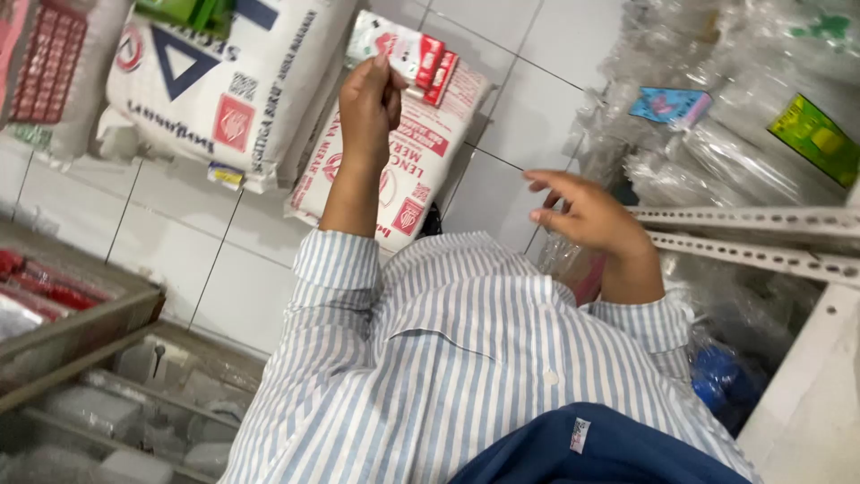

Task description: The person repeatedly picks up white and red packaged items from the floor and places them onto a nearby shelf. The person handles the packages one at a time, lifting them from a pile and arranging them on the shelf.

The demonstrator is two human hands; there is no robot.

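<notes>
Striped shirt (466, 358) closest, white sacks (233, 90) stacked on the tiled floor (528, 108), clear bags (743, 134) piled right, left hand (369, 103) pinching a small red-and-white packet (403, 49) held over the sacks, right hand (587, 215) open, fingers spread, holding nothing, beside the clear bags

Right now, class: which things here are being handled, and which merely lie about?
Being handled:
left hand holding a red and white packet
right hand over a clear plastic bag

Lying about:
white sacks
metal shelf rails
rolls of clear bags
glass case
</notes>
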